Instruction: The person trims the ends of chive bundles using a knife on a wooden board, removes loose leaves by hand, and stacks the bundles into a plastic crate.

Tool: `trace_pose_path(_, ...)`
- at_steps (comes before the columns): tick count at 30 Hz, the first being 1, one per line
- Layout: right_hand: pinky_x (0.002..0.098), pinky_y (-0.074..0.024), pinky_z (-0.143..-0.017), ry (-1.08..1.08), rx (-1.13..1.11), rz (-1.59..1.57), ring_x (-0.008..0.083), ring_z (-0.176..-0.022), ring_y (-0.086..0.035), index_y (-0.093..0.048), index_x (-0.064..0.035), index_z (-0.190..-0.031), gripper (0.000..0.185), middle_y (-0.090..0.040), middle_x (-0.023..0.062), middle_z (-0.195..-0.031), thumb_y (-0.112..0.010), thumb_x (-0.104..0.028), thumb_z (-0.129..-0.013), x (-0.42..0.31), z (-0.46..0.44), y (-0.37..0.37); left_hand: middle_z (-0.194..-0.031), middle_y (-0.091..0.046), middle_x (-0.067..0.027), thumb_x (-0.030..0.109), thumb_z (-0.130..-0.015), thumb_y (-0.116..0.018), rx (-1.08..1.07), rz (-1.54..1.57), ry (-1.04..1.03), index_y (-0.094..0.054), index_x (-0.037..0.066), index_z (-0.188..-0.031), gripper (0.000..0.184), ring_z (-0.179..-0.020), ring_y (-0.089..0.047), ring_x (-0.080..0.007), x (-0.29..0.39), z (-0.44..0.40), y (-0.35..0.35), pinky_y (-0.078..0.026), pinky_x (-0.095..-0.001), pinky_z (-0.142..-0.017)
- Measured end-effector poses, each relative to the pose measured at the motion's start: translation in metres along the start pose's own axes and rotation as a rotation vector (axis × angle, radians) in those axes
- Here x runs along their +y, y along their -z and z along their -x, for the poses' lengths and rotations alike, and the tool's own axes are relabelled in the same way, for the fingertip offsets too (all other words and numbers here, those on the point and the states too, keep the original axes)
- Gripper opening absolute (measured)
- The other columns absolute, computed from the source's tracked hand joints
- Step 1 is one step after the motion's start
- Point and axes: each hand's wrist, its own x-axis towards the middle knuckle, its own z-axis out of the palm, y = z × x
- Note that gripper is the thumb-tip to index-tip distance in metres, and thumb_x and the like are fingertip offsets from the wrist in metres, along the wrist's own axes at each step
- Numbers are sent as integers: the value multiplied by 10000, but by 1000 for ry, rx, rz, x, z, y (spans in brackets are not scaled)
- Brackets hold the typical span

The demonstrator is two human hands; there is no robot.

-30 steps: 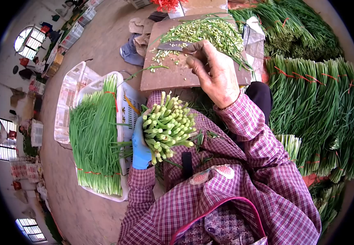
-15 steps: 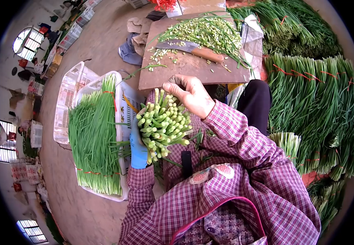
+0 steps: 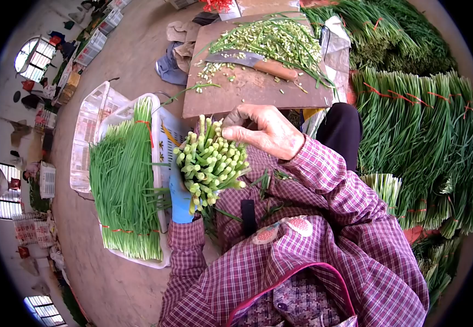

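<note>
My left hand, in a blue glove, is wrapped round a thick bunch of garlic chives. The pale cut stalk ends face up towards me, and the leaves below are mostly hidden. At the top right of the bunch is my bare right hand. Its thumb and curled fingers come together on a chive stalk at the edge, though the fingertips are partly hidden. Loose leaf scraps lie on the checked cloth over my lap.
Ahead stands a board with chopped chive ends and a wooden-handled knife. To the left, a white plastic crate holds tied chives. Large stacks of chive bundles are piled on the right.
The bunch and my left hand have shifted slightly left. My right hand has moved a little right and down, its thumb now lower against the stalk ends.
</note>
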Motion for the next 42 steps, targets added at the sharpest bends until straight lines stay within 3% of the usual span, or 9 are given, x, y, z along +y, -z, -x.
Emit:
trace_pose_path(4, 354, -457, -651, 120, 304, 263, 197, -685, -590, -607, 18, -833, 301, -610, 127, -730, -657, -272, -900, -9, -6, 0, -1464, -390, -76, 466, -902, -516, -93, -367, -113, -276, 98, -1458, 708, -1336, -383, -283, 5, 2, 5, -295, -466, -1129)
trace_pose_path(5, 427, -470, -651, 121, 422, 294, 349, -692, -620, -615, -6, -790, 355, -632, 165, -727, -623, -346, -893, -13, -8, 5, -1469, -384, -73, 476, -894, -528, -124, -464, -147, -267, 102, -1463, 729, -1341, -376, -284, 6, 2, 5, -287, -469, -1132)
trace_pose_path(7, 390, -457, -611, 44, 485, -34, 308, -608, -588, -596, 5, -760, 372, -610, 140, -659, -575, -325, -931, -14, -10, 12, -1480, -373, -69, 496, -878, -552, -188, -665, -226, -249, 109, -1472, 772, -1352, -362, -287, 10, 3, 5, -272, -474, -1139)
trace_pose_path(13, 399, -489, -646, 137, 165, -34, 325, -727, -649, -581, -27, -890, 367, -642, 150, -747, -657, -386, -873, -8, 8, 8, -1513, -338, -55, 556, -828, -624, -257, -1338, -595, -196, 131, -1502, 905, -1385, -321, -294, 12, 9, 5, -227, -489, -1160)
trace_pose_path(20, 424, -432, -565, 15, 267, 164, 343, -589, -569, -592, 1, -770, 309, -559, 172, -615, -646, -283, -880, -10, 19, 16, -1368, -491, -151, 231, -550, -927, 1, -605, -159, -190, -19, -1445, 1186, -1224, -522, -269, -17, 9, 36, -444, -418, -1025)
trace_pose_path(23, 454, -450, -561, -55, 165, 259, 392, -581, -572, -599, -21, -687, 444, -550, 176, -567, -647, -430, -853, -18, 31, 8, -1390, -479, -67, 217, -699, -855, -57, -511, -181, -358, 71, -1421, 888, -1260, -477, -217, -9, 9, 30, -395, -376, -1073)
trace_pose_path(25, 400, -368, -494, 4, 161, 259, 322, -456, -421, -566, 33, -693, 458, -442, 152, -506, -656, -372, -886, -17, 35, -2, -1374, -491, -65, 195, -705, -852, -47, -473, -197, -355, 69, -1419, 879, -1247, -487, -206, -8, 8, 26, -409, -365, -1059)
trace_pose_path(32, 417, -410, -506, 34, 228, 252, 356, -519, -538, -542, -5, -643, 371, -493, 164, -544, -702, -291, -816, -15, 27, -26, -1353, -497, -158, 143, -598, -903, -20, -481, -191, -199, -23, -1436, 1106, -1198, -547, -256, -5, 5, 21, -476, -404, -999)
trace_pose_path(42, 307, -463, -506, 262, 479, 341, 217, -520, -586, -574, -40, -675, 137, -558, 79, -602, -696, -96, -704, -24, 2, -14, -1255, -579, -143, -24, -673, -820, -50, -349, -102, -411, -24, -1343, 785, -1094, -614, -234, 30, -1, 5, -553, -360, -898)
